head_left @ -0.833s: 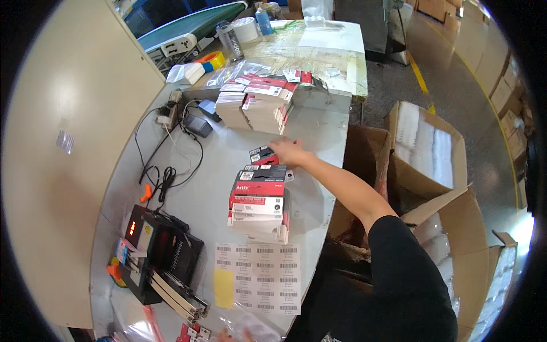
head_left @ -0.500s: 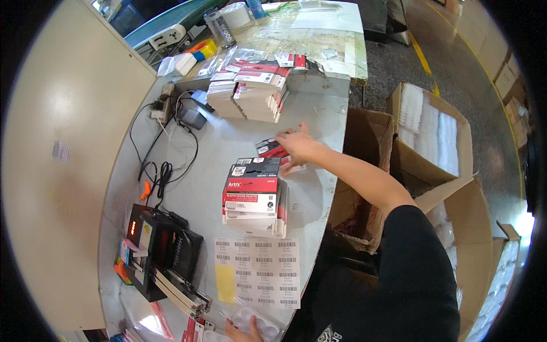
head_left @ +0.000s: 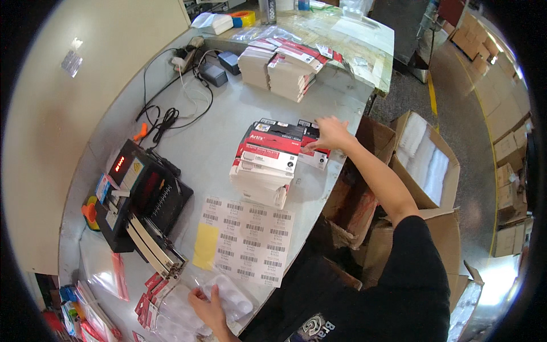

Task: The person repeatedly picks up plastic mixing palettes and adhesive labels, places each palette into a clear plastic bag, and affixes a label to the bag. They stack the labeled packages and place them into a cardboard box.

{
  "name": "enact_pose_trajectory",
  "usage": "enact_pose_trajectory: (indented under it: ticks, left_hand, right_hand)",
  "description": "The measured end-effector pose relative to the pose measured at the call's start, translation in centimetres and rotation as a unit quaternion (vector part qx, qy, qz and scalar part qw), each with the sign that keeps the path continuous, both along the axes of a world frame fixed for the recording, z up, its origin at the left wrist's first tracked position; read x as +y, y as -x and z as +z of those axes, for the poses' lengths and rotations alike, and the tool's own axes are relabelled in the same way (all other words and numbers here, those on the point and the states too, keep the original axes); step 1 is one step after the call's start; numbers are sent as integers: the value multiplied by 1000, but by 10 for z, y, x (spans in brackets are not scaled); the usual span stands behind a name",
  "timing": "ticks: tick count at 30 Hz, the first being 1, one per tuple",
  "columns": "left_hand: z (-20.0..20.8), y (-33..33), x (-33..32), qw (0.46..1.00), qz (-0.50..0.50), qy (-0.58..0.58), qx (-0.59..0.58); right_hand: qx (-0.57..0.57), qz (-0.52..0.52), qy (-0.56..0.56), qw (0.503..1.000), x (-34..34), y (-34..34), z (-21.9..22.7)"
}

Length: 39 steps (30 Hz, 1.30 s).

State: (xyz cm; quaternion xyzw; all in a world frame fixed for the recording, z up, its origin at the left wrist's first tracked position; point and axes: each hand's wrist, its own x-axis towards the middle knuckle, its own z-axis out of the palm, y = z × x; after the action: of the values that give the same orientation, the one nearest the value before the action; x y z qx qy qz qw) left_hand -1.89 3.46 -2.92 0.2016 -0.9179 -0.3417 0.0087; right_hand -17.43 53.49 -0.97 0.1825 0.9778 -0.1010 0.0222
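While right hand (head_left: 330, 133) lies flat, grip open, on red-white boxes (head_left: 270, 159); left hand (head_left: 209, 308) pressing clear plastic tray (head_left: 231, 296), grip loose

A black short-sleeved shirt with a pale printed emblem; forearms bare.

Stack of flat packages (head_left: 266, 165) sits mid-table (head_left: 205, 142). Right hand (head_left: 330, 133) rests on the far-right top of that stack. Sheet of barcode labels (head_left: 246, 239) lies near of the stack, flat on the table. Heat sealer (head_left: 139, 202) stands left of the label sheet. Left hand (head_left: 209, 306) rests on clear plastic bags (head_left: 228, 296) at the near table edge. Two further package stacks (head_left: 279, 68) sit at the far end. Open cardboard boxes (head_left: 427, 159) stand on the floor, right of the table.
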Motion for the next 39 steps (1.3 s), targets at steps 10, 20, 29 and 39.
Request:
enact_pose_trajectory:
  ticks: [10,20,29,39]
  left_hand:
    - [8,-2,3,1000,-15,-16,-4]
    - [9,-5,0,999,-14,-38,-16]
    - [8,-5,0,999,-12,-43,-12]
    - [15,-4,5,1000,-11,-19,-5]
  right_hand:
    - [-76,16,-28,997,-2,-19,2]
    - [-88,27,-46,995,8,-19,6]
    - [-126,37,-60,990,2,-14,-8]
    - [-73,-5,-34,997,-14,-28,2]
